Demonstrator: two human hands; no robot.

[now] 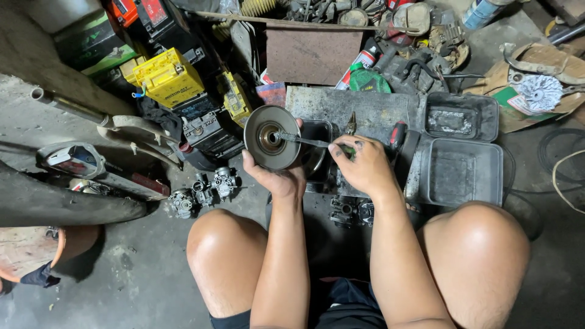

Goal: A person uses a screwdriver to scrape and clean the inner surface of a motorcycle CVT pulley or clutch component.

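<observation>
While you sit with both knees apart over the grey concrete floor (140, 268), your left hand (277, 176) is closed around the lower rim of a round, dark grey metal pulley disc (272, 137), holding it up on edge with its face turned toward you. The disc has a brownish hub at its centre, and it sits just in front of a black open-topped metal tray (317, 131), above the floor between your knees.

Your right hand (361, 164) is curled shut on the handle end of a thin metal brush with a twisted wire shank (298, 140); its tip reaches into the disc's hub (whether bristles touch the bore, cannot tell). The fingers of that hand are smeared dark.

Surroundings, noted:
- a black open plastic tool case (466, 170) lies just right of your right hand, lid hinged back
- a worn grey metal slab (353, 106) lies behind the hands, with a pair of pliers on it
- small silver carburettor bodies (204, 192) sit on the floor left of your left knee
- a yellow box-shaped battery (167, 76) stands among darker batteries at upper left, well apart from the hands
- a rusty brown flat plate (314, 55) leans at the top centre
</observation>
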